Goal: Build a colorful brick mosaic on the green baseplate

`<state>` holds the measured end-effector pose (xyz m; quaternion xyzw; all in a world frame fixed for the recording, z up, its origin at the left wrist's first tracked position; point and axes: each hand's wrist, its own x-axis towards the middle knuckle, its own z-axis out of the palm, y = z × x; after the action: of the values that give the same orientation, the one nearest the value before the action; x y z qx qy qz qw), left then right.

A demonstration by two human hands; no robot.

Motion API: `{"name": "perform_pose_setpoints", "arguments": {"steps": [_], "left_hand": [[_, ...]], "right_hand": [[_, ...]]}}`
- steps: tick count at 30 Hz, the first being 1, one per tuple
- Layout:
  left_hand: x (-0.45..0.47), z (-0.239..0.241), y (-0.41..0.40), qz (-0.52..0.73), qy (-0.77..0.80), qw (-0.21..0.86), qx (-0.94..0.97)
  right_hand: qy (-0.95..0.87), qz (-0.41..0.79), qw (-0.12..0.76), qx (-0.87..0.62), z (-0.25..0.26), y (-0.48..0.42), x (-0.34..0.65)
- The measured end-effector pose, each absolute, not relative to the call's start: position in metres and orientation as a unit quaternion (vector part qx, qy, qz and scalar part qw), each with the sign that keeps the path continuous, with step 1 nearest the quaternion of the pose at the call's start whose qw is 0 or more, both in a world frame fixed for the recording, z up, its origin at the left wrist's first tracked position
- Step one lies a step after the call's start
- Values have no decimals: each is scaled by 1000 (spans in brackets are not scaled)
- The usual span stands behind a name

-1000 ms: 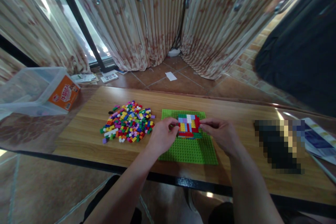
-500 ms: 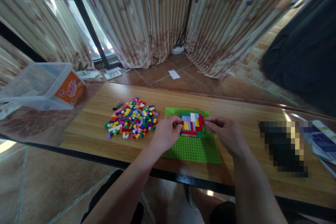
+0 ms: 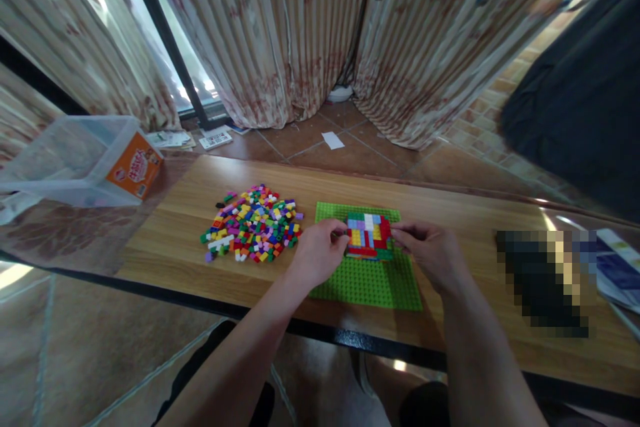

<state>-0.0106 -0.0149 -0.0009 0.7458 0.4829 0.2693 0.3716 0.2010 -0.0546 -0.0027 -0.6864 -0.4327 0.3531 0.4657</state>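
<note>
A small block of stacked bricks [image 3: 369,235] in red, yellow, white, blue and green stands on a bright green baseplate [image 3: 367,280] on the wooden table. My left hand [image 3: 316,255] pinches its left side with curled fingers. My right hand [image 3: 431,250] pinches its right side the same way. A heap of several loose coloured bricks [image 3: 253,224] lies on the table just left of the baseplate, a short way from my left hand.
A clear plastic box with an orange label [image 3: 85,160] sits at the far left. A blurred dark object [image 3: 543,280] and printed sheets [image 3: 617,267] lie at the right. Curtains [image 3: 300,27] hang behind the table; its front edge [image 3: 320,333] is close to my arms.
The view has shifted slightly, so the table sits a little further right and higher. Both hands keep their pinch on the brick block, which has hardly moved.
</note>
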Motion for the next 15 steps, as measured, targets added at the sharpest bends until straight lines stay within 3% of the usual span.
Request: {"name": "perform_pose_setpoints", "arguments": {"steps": [15], "left_hand": [[-6,-7,-17,288,485,366,740]], "right_hand": [[-330,427,517,-664,-2,-51,197]]}}
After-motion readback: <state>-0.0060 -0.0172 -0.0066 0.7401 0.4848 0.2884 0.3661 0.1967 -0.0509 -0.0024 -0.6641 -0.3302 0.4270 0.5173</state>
